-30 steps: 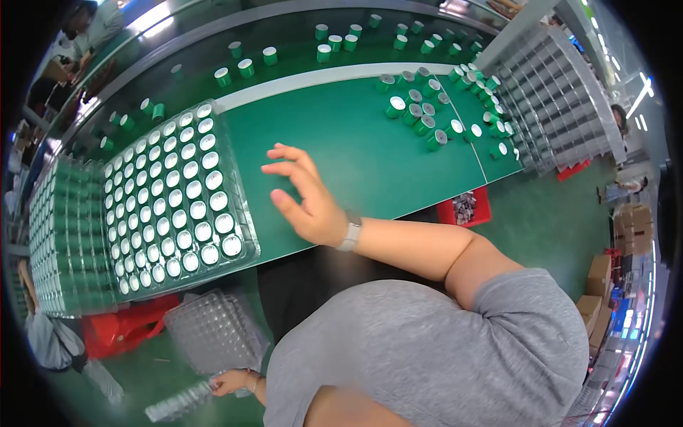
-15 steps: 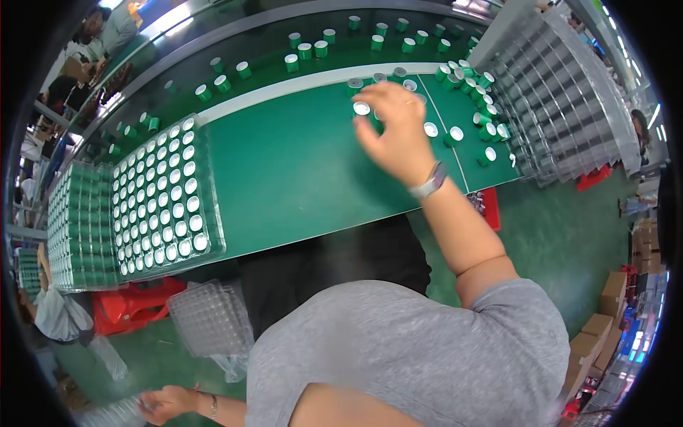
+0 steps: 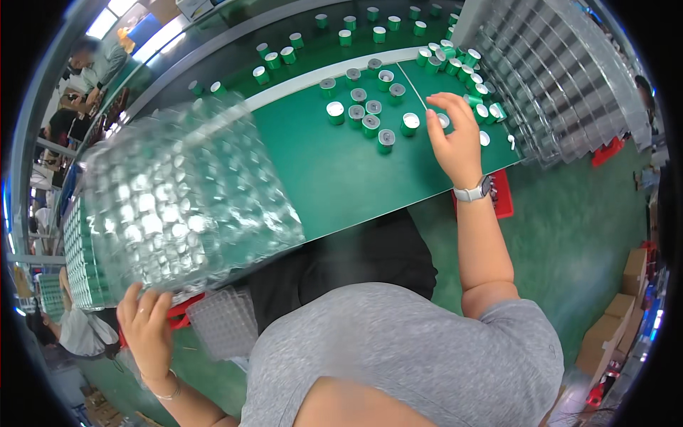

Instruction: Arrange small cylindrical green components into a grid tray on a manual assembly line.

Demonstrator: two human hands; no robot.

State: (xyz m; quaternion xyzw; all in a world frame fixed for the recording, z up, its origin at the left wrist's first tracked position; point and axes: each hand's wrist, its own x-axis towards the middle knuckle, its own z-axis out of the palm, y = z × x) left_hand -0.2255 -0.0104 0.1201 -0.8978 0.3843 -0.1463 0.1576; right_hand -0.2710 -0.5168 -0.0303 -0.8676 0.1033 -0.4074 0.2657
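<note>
My left hand (image 3: 147,324) has its fingers bent over the near edge of a clear plastic tray (image 3: 263,206) with rows of round pockets. Blurred by motion, the tray hangs over the left end of the green table and hides most of what lies beneath. My right hand (image 3: 457,142) hovers at the table's right part, thumb and fingers apart and curved around a small green cylinder (image 3: 442,121) with a white top. Whether they touch it is hard to tell. Left of this hand stand several green cylinders with grey tops (image 3: 371,125) and a white-topped one (image 3: 335,112).
More green cylinders (image 3: 465,74) crowd together at the far right, beside upright stacked clear trays (image 3: 548,85). Others stand on a dark curved belt (image 3: 235,60) behind the table. A red bin (image 3: 504,196) sits below the right edge. People work at the far left.
My left hand has risen from the lower left, and a clear tray now covers the filled one. My right hand has moved right, uncovering grey-topped cylinders. The view has shifted slightly.
</note>
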